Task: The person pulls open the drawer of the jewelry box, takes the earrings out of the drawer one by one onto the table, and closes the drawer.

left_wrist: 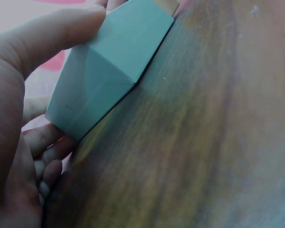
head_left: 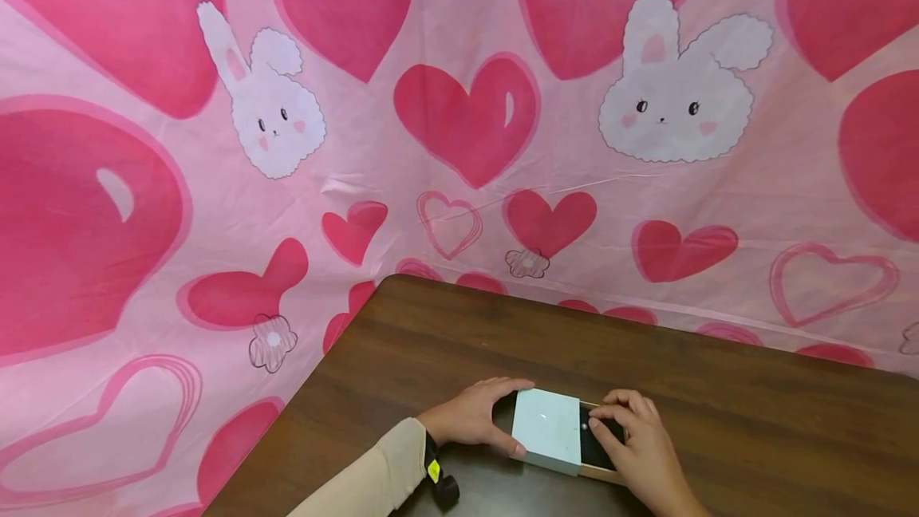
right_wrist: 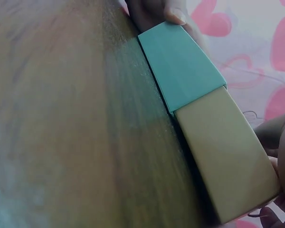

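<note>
A pale mint-green box sleeve (head_left: 547, 426) lies on the table with a tan drawer (right_wrist: 228, 152) pulled partly out of its right side. Black lining (head_left: 594, 453) shows inside the drawer, with a tiny pale shiny bead (head_left: 585, 426) on it. My left hand (head_left: 477, 417) holds the sleeve at its left end, thumb on the near side and fingers on the far side. Over the drawer is my right hand (head_left: 642, 441), its thumb and forefinger tips close together beside the bead. Whether anything is between those tips is hidden.
The brown wooden table (head_left: 445, 341) has its far left corner ahead of me. Behind it hangs a pink cloth (head_left: 459, 230) printed with hearts and rabbits. A black strap with a small dark device (head_left: 447, 489) sits on my left wrist.
</note>
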Motion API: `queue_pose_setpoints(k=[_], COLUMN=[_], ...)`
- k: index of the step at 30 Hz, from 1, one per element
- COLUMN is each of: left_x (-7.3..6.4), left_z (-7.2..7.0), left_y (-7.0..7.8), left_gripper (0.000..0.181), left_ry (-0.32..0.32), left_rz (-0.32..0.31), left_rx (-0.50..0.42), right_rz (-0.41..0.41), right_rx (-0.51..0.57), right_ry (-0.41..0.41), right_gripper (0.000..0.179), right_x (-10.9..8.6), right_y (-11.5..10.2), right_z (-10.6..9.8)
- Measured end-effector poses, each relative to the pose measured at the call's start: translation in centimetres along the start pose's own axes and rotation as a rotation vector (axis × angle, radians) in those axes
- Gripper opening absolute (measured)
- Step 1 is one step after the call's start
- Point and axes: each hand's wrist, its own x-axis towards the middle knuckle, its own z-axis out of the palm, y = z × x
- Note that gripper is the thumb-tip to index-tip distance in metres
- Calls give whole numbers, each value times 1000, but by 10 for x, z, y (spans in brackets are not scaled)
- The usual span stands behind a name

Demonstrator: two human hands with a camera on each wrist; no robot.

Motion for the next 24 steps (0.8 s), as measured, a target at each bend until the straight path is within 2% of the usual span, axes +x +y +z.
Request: queue_pose_setpoints(k=[8,12,19,24], left_x=[0,0,0,0], left_z=[0,0,0,0], left_y=[-2,-2,-2,-1], left_gripper=[89,89,88,88], left_ry=[-8,-6,-7,-4], left_rz=[3,2,-3,3], left_rx=[0,6,-1,8], right_rz=[-28,-18,59,72], right_rx=[10,4,-52,-56], right_ry=[-22,-81,-217,-249], right_gripper=[16,17,16,15], right_x=[4,4,5,5], right_y=[-1,-3,-3,-2], right_z=[4,3,3,3])
